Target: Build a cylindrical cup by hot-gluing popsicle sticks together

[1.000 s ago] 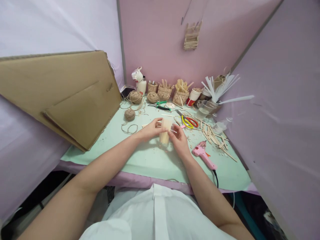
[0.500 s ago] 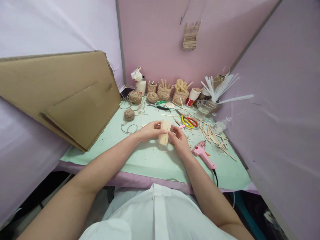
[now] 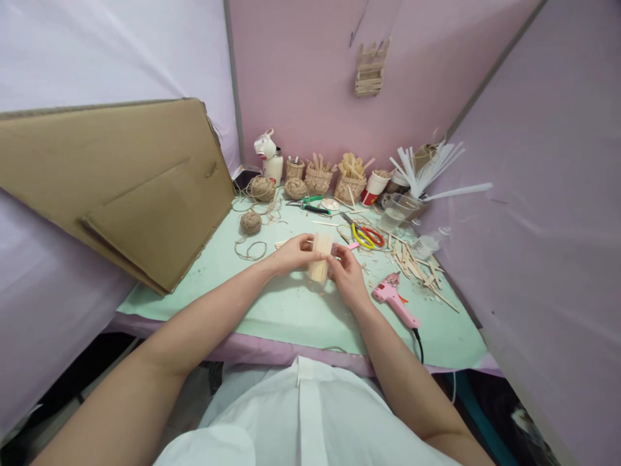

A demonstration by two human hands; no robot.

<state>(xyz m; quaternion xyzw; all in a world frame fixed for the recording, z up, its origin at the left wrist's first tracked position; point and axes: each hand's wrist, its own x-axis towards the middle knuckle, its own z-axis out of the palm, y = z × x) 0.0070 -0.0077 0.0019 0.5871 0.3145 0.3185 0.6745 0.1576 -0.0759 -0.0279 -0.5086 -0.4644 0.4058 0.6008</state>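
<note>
Sticks joined into a small wooden block (image 3: 320,257) sit between our two hands, over the green mat (image 3: 272,310). Our left hand (image 3: 290,254) clasps the block's left edge with the fingers curled round it. Our right hand (image 3: 347,273) pinches its right edge. Just right of our grip lies the pink glue gun (image 3: 394,298), and beyond the grip lie the yellow-and-red scissors (image 3: 367,237). Left of it sits a twine ball (image 3: 251,222). Stick offcuts (image 3: 412,265) lie scattered farther right.

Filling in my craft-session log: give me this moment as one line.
left hand grips wooden stick panel | right hand pinches its right edge | glue gun lies right, untouched | scissors beyond
</note>
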